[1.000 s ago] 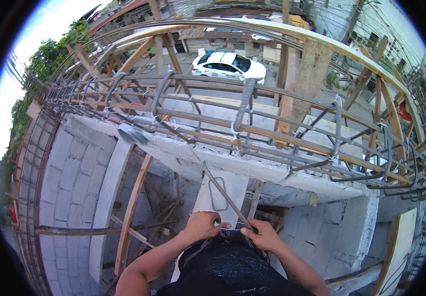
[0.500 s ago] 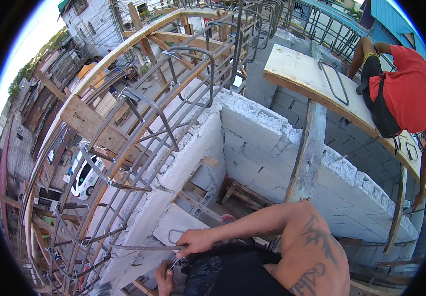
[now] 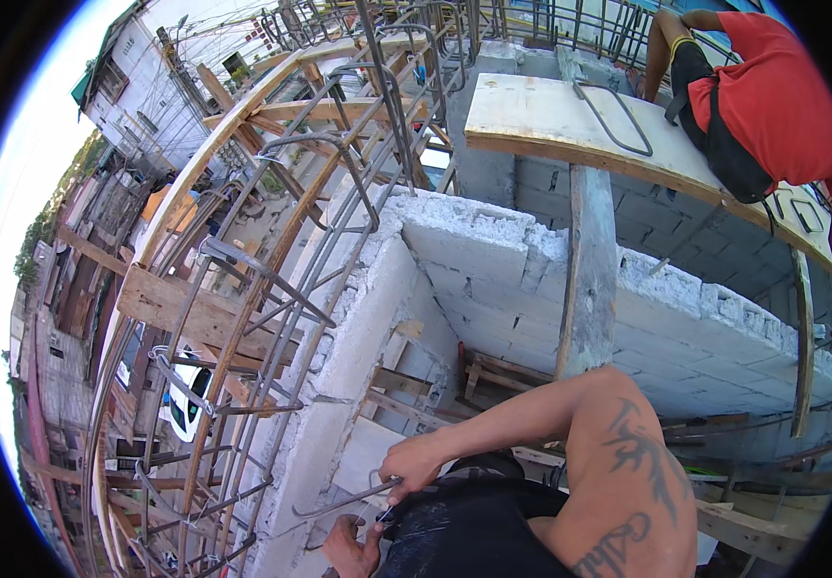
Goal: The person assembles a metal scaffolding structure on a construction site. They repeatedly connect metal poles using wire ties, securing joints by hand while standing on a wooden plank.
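Note:
My right hand (image 3: 412, 464) is closed round a dark steel rod (image 3: 346, 502) in front of my torso. The rod's free end points left towards the block wall and curves slightly. Just below, my left hand (image 3: 352, 547) has its fingers curled, and a thin light wire (image 3: 382, 517) shows at its thumb tip. Part of that hand is cut off by the lower edge. To the left of both hands runs a curved cage of rebar (image 3: 276, 323), its bars and bent stirrups tied with wire.
A rough-topped block wall (image 3: 474, 227) crosses ahead, with a deep recess below. An upright timber post (image 3: 589, 279) stands in front. A person in a red shirt (image 3: 782, 96) leans over a plank (image 3: 551, 120) holding a bent stirrup (image 3: 618, 120). Outside the cage, the street drops away.
My view has turned, so the surroundings shift in the picture. The rod in my right hand has swung, its free end now lower and nearer me. Both hands stay close together.

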A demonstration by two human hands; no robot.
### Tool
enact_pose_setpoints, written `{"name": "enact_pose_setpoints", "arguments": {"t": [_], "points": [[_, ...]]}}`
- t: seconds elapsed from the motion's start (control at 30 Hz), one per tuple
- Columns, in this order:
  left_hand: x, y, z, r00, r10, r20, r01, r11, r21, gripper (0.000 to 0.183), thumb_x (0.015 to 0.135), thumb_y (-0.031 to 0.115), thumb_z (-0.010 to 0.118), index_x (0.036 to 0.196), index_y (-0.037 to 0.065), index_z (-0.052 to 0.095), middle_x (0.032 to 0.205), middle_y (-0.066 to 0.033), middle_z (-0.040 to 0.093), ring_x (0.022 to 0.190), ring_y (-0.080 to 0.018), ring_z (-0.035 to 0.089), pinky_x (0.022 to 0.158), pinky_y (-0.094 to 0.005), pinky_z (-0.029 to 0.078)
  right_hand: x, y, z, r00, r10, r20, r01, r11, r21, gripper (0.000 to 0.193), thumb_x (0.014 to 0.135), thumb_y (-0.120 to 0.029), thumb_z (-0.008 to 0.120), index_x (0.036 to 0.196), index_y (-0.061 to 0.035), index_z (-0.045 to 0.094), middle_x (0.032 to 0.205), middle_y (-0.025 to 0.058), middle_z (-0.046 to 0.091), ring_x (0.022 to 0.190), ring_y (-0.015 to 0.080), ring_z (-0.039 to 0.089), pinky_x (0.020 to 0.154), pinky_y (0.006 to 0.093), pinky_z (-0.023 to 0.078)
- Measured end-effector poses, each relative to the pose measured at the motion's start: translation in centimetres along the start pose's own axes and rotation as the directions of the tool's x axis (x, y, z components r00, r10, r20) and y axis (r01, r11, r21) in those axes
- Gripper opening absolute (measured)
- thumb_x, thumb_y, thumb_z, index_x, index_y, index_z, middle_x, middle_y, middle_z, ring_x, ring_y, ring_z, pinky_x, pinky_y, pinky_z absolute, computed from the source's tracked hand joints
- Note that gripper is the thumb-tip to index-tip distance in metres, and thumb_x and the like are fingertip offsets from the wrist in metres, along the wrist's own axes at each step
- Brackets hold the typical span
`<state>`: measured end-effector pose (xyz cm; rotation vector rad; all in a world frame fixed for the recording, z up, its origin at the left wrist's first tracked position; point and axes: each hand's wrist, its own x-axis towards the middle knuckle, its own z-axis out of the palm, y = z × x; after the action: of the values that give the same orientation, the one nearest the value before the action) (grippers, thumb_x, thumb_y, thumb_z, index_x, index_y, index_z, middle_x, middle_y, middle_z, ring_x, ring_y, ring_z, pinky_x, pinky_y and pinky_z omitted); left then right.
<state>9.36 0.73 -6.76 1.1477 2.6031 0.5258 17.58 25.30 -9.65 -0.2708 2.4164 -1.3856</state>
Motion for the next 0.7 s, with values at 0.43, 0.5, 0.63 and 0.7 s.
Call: {"name": "enact_pose_setpoints", "arguments": {"t": [0.43, 0.5, 0.63, 0.7], "points": [[-1.7, -3.3, 2.5, 0.976, -0.108, -0.189, 0.074, 0.981, -0.180, 0.046, 0.071, 0.039, 0.077, 0.059, 0.001, 0.052, 0.046, -0.0035, 0.044, 0.043, -0.0154, 0.040, 0.045, -0.0329, 0.031, 1.3, 1.1, 1.1, 0.980, -0.182, 0.082, 0.181, 0.983, 0.016, 0.050, 0.086, -0.043, 0.058, 0.089, 0.0064, 0.061, 0.083, 0.0257, 0.062, 0.081, 0.0428, 0.059, 0.072, 0.0481, 0.045], [-2.0, -4.6, 2.5, 0.963, -0.259, -0.071, 0.248, 0.959, -0.136, 0.035, 0.073, 0.031, 0.076, 0.068, 0.002, 0.057, 0.054, -0.0066, 0.049, 0.051, -0.0186, 0.044, 0.052, -0.0361, 0.037, 1.5, 0.6, 1.1, 0.978, -0.193, 0.080, 0.192, 0.981, 0.017, 0.048, 0.086, -0.041, 0.058, 0.091, 0.0066, 0.060, 0.084, 0.0260, 0.062, 0.083, 0.0429, 0.059, 0.073, 0.0482, 0.044], [-2.4, -6.8, 2.4, 0.924, -0.382, 0.028, 0.381, 0.907, -0.178, 0.030, 0.078, 0.029, 0.072, 0.079, 0.001, 0.062, 0.062, -0.0080, 0.054, 0.058, -0.0174, 0.045, 0.055, -0.0352, 0.038, 2.2, -0.8, 1.0, 0.969, -0.246, 0.012, 0.246, 0.969, 0.018, 0.047, 0.087, -0.041, 0.057, 0.095, 0.0052, 0.059, 0.089, 0.0258, 0.061, 0.090, 0.0423, 0.058, 0.077, 0.0480, 0.044], [-2.4, -7.2, 1.9, 0.929, -0.370, -0.010, 0.347, 0.880, -0.325, 0.034, 0.077, 0.032, 0.073, 0.073, 0.001, 0.059, 0.059, -0.0050, 0.051, 0.055, -0.0145, 0.042, 0.052, -0.0333, 0.034, 2.7, -1.4, 1.0, 0.966, -0.257, 0.030, 0.258, 0.966, -0.030, 0.046, 0.088, -0.041, 0.057, 0.096, 0.0042, 0.058, 0.092, 0.0253, 0.061, 0.092, 0.0420, 0.058, 0.079, 0.0477, 0.043]]}}
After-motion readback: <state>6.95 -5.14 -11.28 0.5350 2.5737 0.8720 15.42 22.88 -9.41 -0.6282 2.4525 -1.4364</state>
